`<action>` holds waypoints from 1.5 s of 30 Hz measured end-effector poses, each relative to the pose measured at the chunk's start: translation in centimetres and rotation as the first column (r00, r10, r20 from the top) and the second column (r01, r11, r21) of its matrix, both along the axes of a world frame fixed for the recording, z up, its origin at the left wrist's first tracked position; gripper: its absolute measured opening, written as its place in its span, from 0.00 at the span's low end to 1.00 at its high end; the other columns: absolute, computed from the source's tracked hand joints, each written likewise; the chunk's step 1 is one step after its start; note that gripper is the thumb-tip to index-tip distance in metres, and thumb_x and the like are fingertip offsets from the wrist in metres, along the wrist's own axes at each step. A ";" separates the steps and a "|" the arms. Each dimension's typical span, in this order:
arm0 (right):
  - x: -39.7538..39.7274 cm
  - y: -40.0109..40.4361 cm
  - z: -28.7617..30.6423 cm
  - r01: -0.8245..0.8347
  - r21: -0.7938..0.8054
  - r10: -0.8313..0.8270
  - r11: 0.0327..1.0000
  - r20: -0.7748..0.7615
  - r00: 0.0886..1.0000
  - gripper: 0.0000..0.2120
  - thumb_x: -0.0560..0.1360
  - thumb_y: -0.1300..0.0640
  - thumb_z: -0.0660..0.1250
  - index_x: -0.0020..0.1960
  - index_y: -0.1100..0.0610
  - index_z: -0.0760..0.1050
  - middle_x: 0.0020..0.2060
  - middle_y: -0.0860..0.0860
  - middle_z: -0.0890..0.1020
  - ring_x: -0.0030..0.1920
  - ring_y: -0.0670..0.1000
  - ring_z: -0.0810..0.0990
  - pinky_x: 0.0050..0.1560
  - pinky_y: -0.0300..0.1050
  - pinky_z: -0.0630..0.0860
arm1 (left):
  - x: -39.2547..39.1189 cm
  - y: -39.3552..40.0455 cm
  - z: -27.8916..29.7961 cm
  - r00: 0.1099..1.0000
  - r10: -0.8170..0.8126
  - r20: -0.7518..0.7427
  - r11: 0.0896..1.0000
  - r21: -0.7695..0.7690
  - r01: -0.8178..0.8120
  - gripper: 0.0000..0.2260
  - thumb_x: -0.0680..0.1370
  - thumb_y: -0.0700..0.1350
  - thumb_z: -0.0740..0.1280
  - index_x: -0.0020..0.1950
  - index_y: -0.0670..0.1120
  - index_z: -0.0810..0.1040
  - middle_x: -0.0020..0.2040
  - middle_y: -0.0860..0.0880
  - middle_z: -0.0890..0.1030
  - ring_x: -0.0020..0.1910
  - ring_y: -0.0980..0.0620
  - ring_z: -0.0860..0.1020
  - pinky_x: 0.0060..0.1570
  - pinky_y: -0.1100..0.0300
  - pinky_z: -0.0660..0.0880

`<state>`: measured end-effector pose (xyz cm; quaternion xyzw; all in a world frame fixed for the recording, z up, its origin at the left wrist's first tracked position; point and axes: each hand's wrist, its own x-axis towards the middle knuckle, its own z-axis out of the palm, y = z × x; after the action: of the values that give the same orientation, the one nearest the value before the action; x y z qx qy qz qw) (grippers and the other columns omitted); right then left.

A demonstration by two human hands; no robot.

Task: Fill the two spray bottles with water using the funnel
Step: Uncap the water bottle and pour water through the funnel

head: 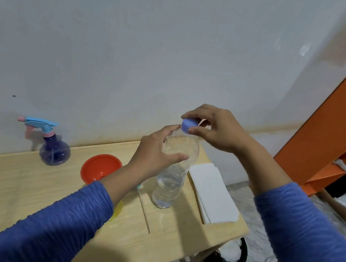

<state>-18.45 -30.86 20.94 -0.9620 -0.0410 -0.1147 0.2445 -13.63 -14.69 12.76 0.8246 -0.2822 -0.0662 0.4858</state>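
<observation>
Your left hand (pixel 155 150) wraps its fingers around the shoulder of the clear water bottle (pixel 170 175), which stands upright on the desk (pixel 22 186). Your right hand (pixel 215 128) has its fingers pinched on the blue cap (pixel 187 126) at the bottle's top. The red funnel (pixel 100 168) lies near the purple spray bottle (pixel 54 148) at the back left.

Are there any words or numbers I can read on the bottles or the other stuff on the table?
No, there are none to read here.
Clear water bottle: no label shows, just see-through plastic with water.
Its blue cap: plain, no writing visible.
Purple spray bottle: no words or numbers visible.
Red funnel: plain.
White paper stack: blank on top.
</observation>
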 end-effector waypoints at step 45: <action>-6.1 2.4 -30.2 0.650 0.471 -0.593 0.597 -0.287 0.752 0.21 0.70 0.60 0.69 0.63 0.56 0.73 0.56 0.52 0.78 0.57 0.53 0.77 0.57 0.43 0.72 | 0.7 0.3 -0.8 0.999 -0.052 0.011 0.997 -0.054 0.052 0.34 0.66 0.54 0.75 0.70 0.60 0.64 0.62 0.63 0.72 0.62 0.62 0.71 0.46 0.73 0.71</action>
<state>-24.56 -28.44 -9.28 -0.8089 0.3433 -0.1511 0.4529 -12.91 -14.44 11.96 0.8037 -0.3077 -0.0671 0.5048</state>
